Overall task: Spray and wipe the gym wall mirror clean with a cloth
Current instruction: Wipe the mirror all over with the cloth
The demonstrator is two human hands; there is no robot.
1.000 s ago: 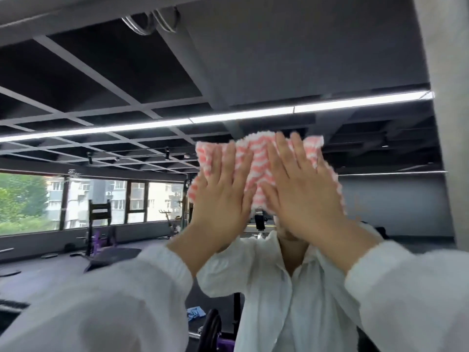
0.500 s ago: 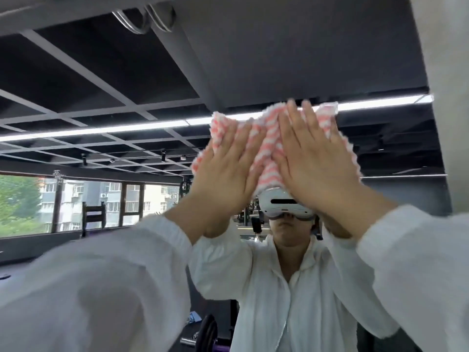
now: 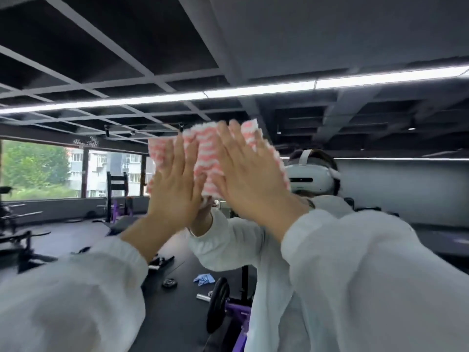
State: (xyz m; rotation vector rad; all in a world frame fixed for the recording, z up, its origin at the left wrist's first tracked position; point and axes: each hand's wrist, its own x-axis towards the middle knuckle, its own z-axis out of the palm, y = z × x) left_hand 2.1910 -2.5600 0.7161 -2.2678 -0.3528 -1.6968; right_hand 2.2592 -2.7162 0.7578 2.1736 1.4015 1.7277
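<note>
1. Left hand [image 3: 175,184] is raised with its palm flat and fingers spread, pressing the left half of the cloth [image 3: 206,158] against the mirror [image 3: 380,189].
2. Between the two hands the pink-and-white striped cloth lies spread on the glass, its upper edge showing above the fingertips.
3. Right hand [image 3: 250,174] lies just beside the left one, also flat and open, fingers spread over the right half of the cloth.
4. Both arms wear white sleeves [image 3: 368,270] that fill the lower corners of the view.
5. Reflected in the mirror: windows [image 3: 38,171] with trees at far left, a long ceiling light strip [image 3: 253,91], a blue rag [image 3: 203,278] on the dark floor, a weight plate [image 3: 217,304] on a purple stand, and, right of the cloth, the person's white headset [image 3: 308,177].
</note>
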